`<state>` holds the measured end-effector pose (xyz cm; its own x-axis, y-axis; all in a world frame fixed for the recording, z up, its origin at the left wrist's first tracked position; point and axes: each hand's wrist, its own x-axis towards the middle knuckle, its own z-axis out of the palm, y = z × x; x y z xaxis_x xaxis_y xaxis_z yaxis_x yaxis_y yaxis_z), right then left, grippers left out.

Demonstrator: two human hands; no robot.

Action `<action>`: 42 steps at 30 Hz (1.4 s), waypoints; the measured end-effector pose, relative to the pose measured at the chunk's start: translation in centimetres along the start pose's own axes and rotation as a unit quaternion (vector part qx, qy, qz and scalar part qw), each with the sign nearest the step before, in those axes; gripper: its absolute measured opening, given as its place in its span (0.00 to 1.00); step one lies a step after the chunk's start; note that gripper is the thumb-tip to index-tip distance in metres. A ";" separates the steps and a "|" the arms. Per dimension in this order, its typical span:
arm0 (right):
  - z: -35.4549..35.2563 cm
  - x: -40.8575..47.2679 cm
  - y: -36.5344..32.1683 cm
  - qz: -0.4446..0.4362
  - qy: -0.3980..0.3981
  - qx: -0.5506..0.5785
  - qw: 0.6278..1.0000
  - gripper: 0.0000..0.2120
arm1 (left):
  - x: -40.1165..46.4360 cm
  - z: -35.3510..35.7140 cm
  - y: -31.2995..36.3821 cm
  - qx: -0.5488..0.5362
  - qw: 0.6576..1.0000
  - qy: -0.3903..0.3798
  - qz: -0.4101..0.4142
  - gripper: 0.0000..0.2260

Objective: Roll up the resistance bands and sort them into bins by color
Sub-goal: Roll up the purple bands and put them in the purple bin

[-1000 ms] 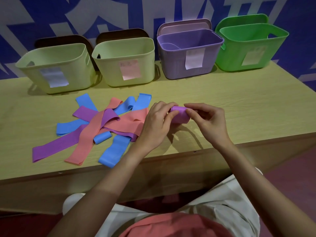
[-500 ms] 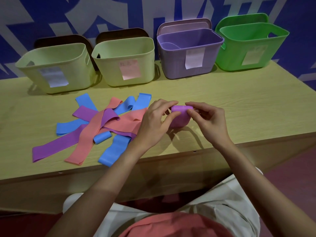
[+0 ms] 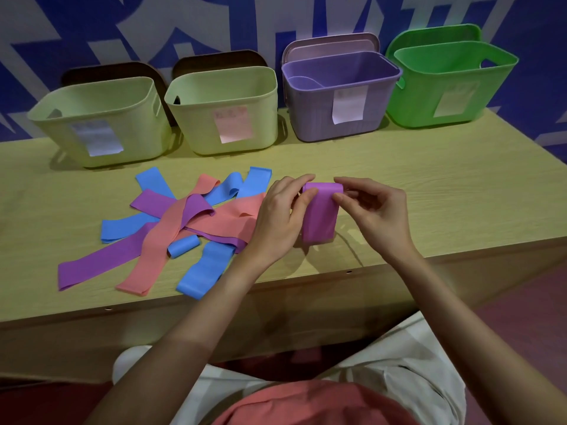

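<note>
Both hands, left hand [image 3: 280,214] and right hand [image 3: 372,211], pinch the purple band [image 3: 319,214] just above the counter [image 3: 429,185], probably to roll it tight, purple bin [image 3: 337,118] directly beyond.

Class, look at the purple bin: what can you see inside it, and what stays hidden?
Inside the purple bin only bare purple walls and a curved moulded patch show, with no bands visible. Its front wall hides the near part of the floor.

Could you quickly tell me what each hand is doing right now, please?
Left hand: pinches the purple band.
Right hand: pinches the same band's top edge.
</note>
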<state>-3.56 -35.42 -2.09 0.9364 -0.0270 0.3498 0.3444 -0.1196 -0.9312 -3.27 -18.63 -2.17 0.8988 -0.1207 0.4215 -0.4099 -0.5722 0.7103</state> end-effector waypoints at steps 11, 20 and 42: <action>0.5 -0.2 -0.3 0.024 -0.006 0.009 1.000 0.11 | 0.1 0.2 -0.1 0.022 0.999 0.026 0.020 0.19; 0.8 -0.3 -0.4 0.010 -0.011 0.011 1.000 0.10 | 0.0 -0.1 0.0 0.007 0.999 0.032 0.007 0.19; 1.2 -0.4 -0.9 -0.010 -0.034 -0.010 0.999 0.13 | -0.1 -0.5 0.0 0.032 0.999 0.036 0.010 0.19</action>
<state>-4.20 -34.12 -1.55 0.9321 0.0439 0.3594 0.3620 -0.1397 -0.9217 -3.49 -18.20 -1.92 0.8759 -0.0752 0.4766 -0.4150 -0.6212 0.6648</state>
